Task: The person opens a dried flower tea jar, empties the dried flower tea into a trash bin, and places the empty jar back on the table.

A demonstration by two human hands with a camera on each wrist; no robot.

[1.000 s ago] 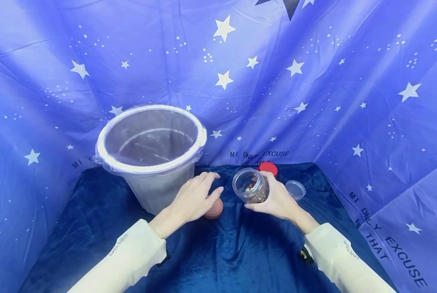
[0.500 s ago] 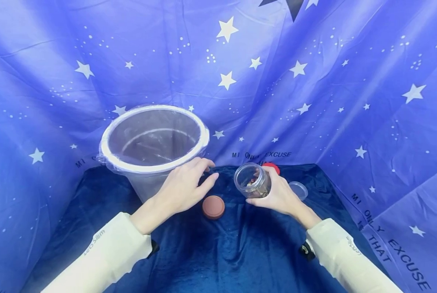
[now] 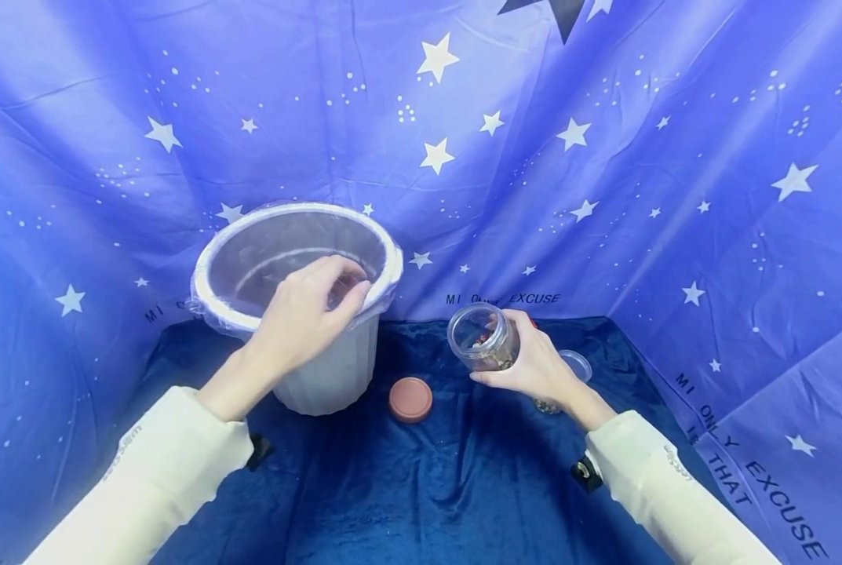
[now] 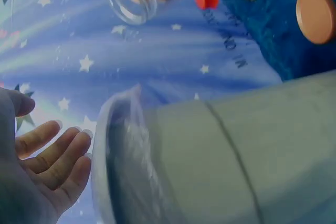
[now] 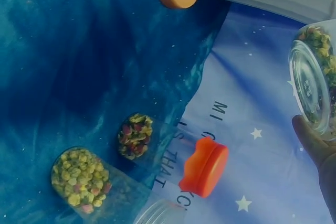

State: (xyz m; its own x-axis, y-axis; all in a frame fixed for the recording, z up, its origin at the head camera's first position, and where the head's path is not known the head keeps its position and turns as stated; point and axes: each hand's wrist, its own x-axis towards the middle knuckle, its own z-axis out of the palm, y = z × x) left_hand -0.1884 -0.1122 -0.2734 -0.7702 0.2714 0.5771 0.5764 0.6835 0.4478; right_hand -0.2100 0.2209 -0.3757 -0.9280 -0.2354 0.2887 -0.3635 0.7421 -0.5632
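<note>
While the starry blue cloth (image 3: pixel 604 157) hangs behind and to both sides, a white bucket (image 3: pixel 329 369) lined with a clear plastic bag (image 3: pixel 286 259) stands at the left of the dark blue worktop (image 3: pixel 428 486). The left hand (image 3: pixel 300 318) hovers over the bucket's near rim, its grip wide, fingers loosely spread and holding nothing; the left wrist view shows those fingers (image 4: pixel 50 153) just beside the bag's edge. To the right of the bucket, a flat round orange lid (image 3: pixel 410 399) lies on the worktop, apart from both hands. Further right, the right hand (image 3: pixel 537 369) has its grip closed round a clear jar (image 3: pixel 482 342), which is tilted with its open mouth turned towards the bucket and holds mixed dried bits. Behind that hand, a red cap (image 5: pixel 206 166) stands on edge near the cloth, and a clear plastic lid (image 3: pixel 577 363) lies just beside the hand. Two small clear jars (image 5: pixel 105 169) with similar dried bits lie near the cap in the right wrist view.
</note>
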